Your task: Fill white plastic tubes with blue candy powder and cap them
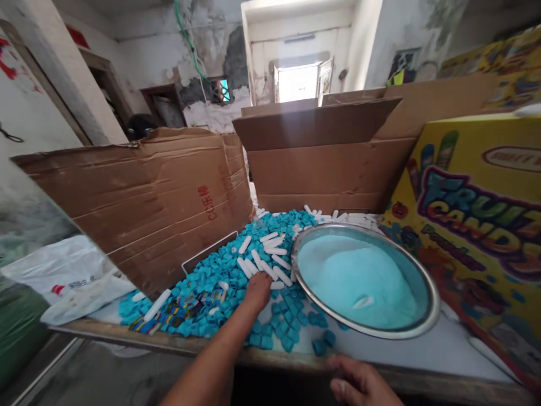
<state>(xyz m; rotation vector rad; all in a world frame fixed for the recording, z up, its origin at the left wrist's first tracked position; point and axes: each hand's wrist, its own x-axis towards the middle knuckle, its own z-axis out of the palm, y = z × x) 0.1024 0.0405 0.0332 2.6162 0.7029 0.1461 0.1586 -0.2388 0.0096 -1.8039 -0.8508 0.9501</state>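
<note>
White tubes [244, 244] just beyond the left grip [258, 288] look light, stiff, slick; pinch mid-length. Its closure and hold are unclear; the right grip [357, 379] is half-open, empty.

We see slim white tubes [282, 276] lying loosely at differing angles, several side by side, on a heap of small blue caps [288, 322]. One tube rests apart at the heap's left side. The caps, short and cup-like, lie jumbled thickly, thinning to a scatter near the front edge of the tabletop [367, 345].
</note>
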